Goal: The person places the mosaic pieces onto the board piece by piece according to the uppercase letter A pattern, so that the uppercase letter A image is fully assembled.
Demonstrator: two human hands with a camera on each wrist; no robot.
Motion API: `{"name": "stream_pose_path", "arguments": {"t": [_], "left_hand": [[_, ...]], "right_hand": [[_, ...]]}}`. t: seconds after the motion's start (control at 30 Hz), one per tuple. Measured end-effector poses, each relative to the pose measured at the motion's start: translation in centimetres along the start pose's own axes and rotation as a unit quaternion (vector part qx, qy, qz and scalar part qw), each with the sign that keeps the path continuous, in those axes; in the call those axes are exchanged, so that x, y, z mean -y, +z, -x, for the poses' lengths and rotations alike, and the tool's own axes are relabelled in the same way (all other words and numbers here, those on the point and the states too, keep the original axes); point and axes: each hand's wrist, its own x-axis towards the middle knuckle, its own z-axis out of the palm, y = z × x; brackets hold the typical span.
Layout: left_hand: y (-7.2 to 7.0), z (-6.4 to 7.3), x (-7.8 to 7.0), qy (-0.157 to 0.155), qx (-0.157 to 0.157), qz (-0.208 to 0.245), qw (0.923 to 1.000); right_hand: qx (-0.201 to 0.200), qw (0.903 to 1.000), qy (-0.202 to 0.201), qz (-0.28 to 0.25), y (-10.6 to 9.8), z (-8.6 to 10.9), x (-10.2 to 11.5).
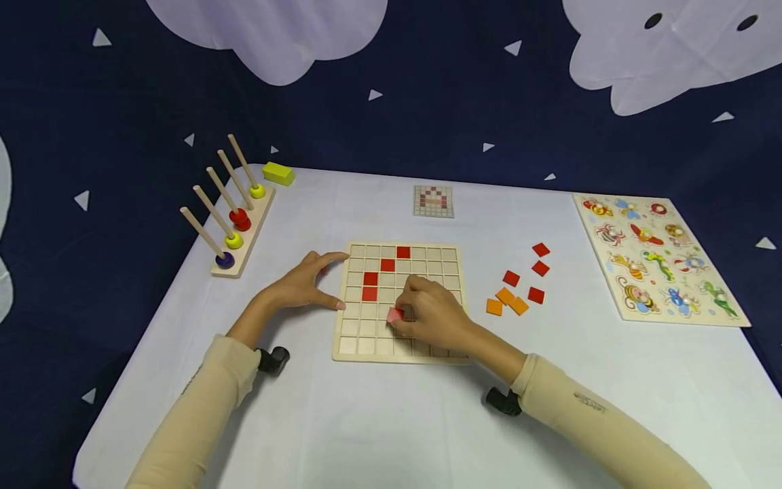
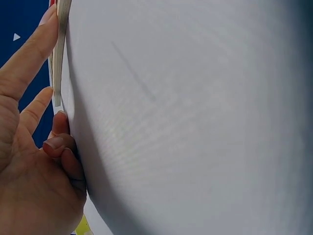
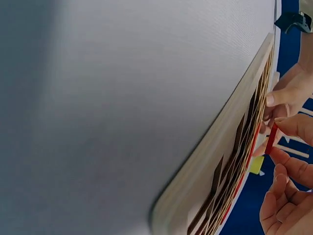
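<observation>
Pinching red square tile [image 1: 395, 315] in right hand [image 1: 435, 311], above wooden grid board [image 1: 400, 360].
Facing cells [image 1: 385, 345] beneath right fingertips; touching board's left edge with left hand [image 1: 303, 284], index and thumb spread.

No word, brand or number can be read. The right sleeve [image 1: 611, 429] carries small dark lettering [image 1: 590, 402], too blurred to make out.
</observation>
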Motion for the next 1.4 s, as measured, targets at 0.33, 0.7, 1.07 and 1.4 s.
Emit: {"name": "stream_pose_path", "arguments": {"t": [0.33, 0.7, 1.07, 1.4], "left_hand": [[-0.1, 0.0, 0.2, 0.006, 0.001, 0.004, 1.0], [-0.1, 0.3, 0.0, 0.005, 0.003, 0.006, 1.0], [-0.1, 0.2, -0.4, 0.011, 0.003, 0.008, 0.9999], [0.1, 0.3, -0.1, 0.016, -0.002, 0.011, 0.9998]], "right_hand": [[0.012, 0.9998, -0.013, 0.013, 1.1, -1.8, 0.7], [0.036, 0.9992, 0.001, 0.016, 2.5, -3.3, 1.6], [0.058, 0.9975, 0.038, -0.016, 2.7, -3.8, 1.8], [0.001, 0.9986, 0.046, -0.026, 2.1, -2.4, 1.3]]}}
